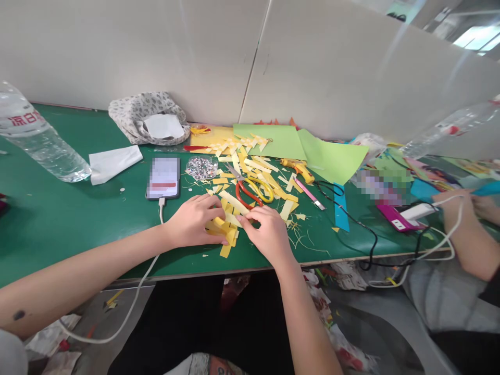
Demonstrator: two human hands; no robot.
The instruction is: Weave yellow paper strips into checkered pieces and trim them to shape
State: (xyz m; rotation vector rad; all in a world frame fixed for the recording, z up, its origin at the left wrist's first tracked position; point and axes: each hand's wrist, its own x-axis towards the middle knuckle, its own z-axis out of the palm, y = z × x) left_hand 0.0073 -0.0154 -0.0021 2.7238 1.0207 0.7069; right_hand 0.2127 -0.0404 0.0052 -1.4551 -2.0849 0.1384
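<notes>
My left hand [198, 220] curls its fingers around some bright yellow paper strips [227, 249] near the table's front edge. With thumb and forefinger, my right hand [266, 229] pinches the near end of a pale yellow paper strip [233, 201]. Just beyond the hands lie scissors [250, 194] with one red and one yellow handle, blades pointing away to the left. More cut strips [261, 165] are heaped around them. A round clear dish of small beads [201, 168] sits left of the scissors. The undersides of the strips in my left hand are hidden.
A phone [163, 178] on a white cable lies left. Behind stand a water bottle [41, 138] and a spotted cloth bag [146, 115]. Right are a yellow glue gun [299, 169], a pink cutter knife [309, 192] and green paper [334, 156]. At far right is another person's arm [469, 234].
</notes>
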